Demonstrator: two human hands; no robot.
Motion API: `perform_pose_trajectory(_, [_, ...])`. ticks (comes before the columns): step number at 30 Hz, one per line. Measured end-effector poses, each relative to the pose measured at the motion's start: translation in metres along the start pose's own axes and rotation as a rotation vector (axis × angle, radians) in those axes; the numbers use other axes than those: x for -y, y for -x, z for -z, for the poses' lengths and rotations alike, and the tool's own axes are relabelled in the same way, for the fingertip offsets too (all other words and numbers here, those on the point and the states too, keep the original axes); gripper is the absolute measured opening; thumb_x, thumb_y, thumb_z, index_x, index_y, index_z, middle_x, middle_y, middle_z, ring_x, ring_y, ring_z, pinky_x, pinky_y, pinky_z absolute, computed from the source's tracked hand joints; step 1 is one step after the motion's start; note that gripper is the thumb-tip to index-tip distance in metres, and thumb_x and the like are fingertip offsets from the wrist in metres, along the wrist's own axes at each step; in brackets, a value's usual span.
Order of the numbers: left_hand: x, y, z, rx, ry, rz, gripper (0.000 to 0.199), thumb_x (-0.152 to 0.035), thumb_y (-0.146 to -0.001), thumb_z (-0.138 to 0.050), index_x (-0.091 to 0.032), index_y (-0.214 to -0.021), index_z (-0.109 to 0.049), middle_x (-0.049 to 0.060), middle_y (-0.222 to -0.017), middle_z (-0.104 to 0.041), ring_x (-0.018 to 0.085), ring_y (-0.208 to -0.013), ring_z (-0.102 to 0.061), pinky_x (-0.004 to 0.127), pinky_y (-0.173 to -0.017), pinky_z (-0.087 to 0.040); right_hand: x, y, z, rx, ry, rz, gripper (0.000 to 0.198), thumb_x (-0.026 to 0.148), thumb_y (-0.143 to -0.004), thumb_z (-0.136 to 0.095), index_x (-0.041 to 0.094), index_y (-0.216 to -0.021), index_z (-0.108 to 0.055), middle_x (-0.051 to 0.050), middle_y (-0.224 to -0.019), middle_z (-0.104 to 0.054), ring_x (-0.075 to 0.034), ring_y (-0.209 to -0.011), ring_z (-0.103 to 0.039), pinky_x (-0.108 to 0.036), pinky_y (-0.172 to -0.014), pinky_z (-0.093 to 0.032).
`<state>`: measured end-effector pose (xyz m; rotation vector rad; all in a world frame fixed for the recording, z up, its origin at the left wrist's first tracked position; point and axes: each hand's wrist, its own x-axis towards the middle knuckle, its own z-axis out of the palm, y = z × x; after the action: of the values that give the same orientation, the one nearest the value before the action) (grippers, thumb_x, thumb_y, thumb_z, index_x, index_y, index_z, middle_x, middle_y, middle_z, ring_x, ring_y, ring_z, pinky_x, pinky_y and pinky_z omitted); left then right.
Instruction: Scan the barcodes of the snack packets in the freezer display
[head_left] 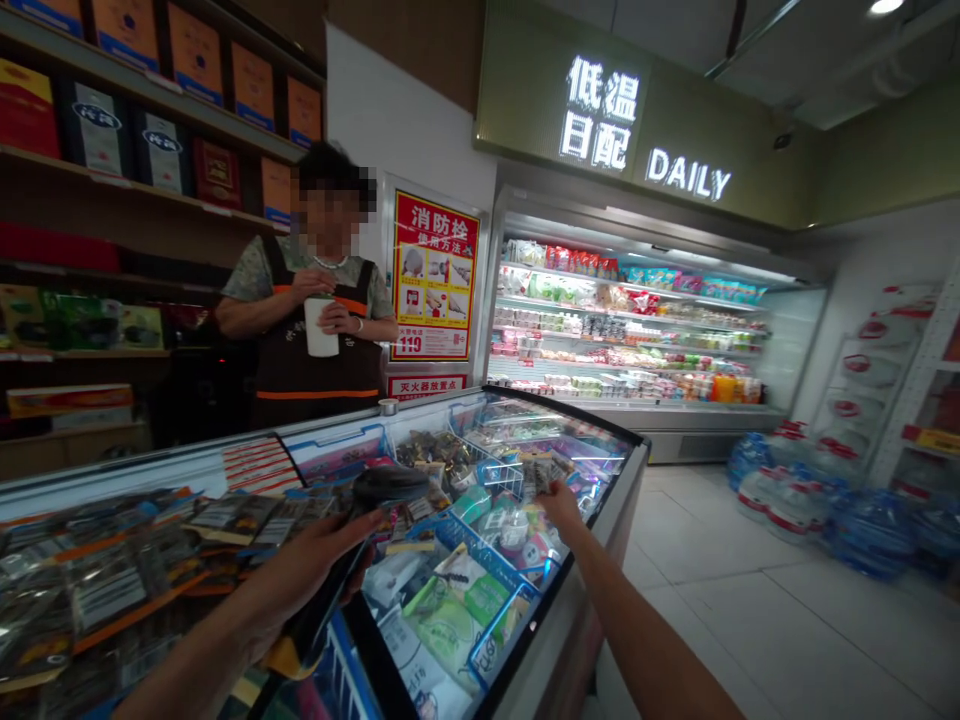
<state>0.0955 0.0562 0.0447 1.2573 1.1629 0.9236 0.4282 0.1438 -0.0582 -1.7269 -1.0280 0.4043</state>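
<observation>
My left hand (343, 555) is wrapped around the handle of a barcode scanner (386, 487), black with a yellow-orange lower end. The scanner's head points right, over the chest freezer (634, 500). My right hand (561, 512) reaches across the freezer's right side, its fingers pinched together at a small packet (547, 474) with dark print. That packet is blurred, so its contents cannot be made out. Below and between my hands, green and white bags (450, 610) lie in blue wire baskets. Dark packs with orange edges (105, 590) fill the left part of the freezer.
Behind the freezer stands a person in a dark apron (319, 370), holding a white cup (322, 328). A lit refrigerated display (630, 330) lines the back. Large water bottles (874, 525) stand on the right-hand floor. Boxed goods (97, 130) fill shelves at left.
</observation>
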Motion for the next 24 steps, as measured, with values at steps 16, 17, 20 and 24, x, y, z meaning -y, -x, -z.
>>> perform_pose_trajectory(16, [0.0, 0.011, -0.018, 0.176, 0.068, -0.009, 0.043, -0.056, -0.057, -0.064, -0.017, -0.069, -0.052, -0.003, -0.05, -0.052, 0.009, -0.042, -0.045, 0.021, -0.041, -0.034, 0.012, 0.069, -0.026, 0.141, -0.23, 0.188, 0.028, 0.016, -0.057, -0.052, 0.019, -0.084, -0.062, -0.001, -0.079, -0.067, -0.021, -0.075, -0.059, -0.029, -0.066, -0.043])
perform_pose_trajectory(17, [0.001, 0.01, -0.019, 0.171, 0.073, -0.001, 0.043, -0.057, -0.056, -0.064, -0.017, -0.068, -0.052, -0.002, -0.05, -0.052, 0.01, -0.041, -0.045, 0.021, -0.04, -0.034, 0.011, 0.07, -0.027, 0.138, -0.221, 0.194, 0.026, 0.016, -0.057, -0.052, 0.019, -0.082, -0.061, -0.001, -0.077, -0.066, -0.02, -0.073, -0.059, -0.029, -0.066, -0.043])
perform_pose_trajectory(20, [0.003, 0.007, -0.019, 0.171, 0.088, 0.01, 0.044, -0.057, -0.055, -0.064, -0.016, -0.068, -0.054, -0.002, -0.048, -0.051, 0.009, -0.039, -0.044, 0.02, -0.038, -0.032, 0.013, 0.072, -0.027, 0.135, -0.208, 0.202, 0.023, 0.015, -0.058, -0.052, 0.019, -0.079, -0.061, -0.001, -0.076, -0.066, -0.02, -0.071, -0.059, -0.029, -0.065, -0.043])
perform_pose_trajectory(24, [0.004, 0.005, -0.019, 0.164, 0.126, 0.039, 0.043, -0.056, -0.056, -0.064, -0.017, -0.071, -0.055, -0.002, -0.049, -0.052, 0.009, -0.039, -0.045, 0.02, -0.037, -0.033, 0.019, 0.074, -0.026, 0.118, -0.21, 0.209, 0.022, 0.015, -0.057, -0.052, 0.019, -0.077, -0.06, -0.002, -0.077, -0.066, -0.021, -0.075, -0.059, -0.029, -0.068, -0.044])
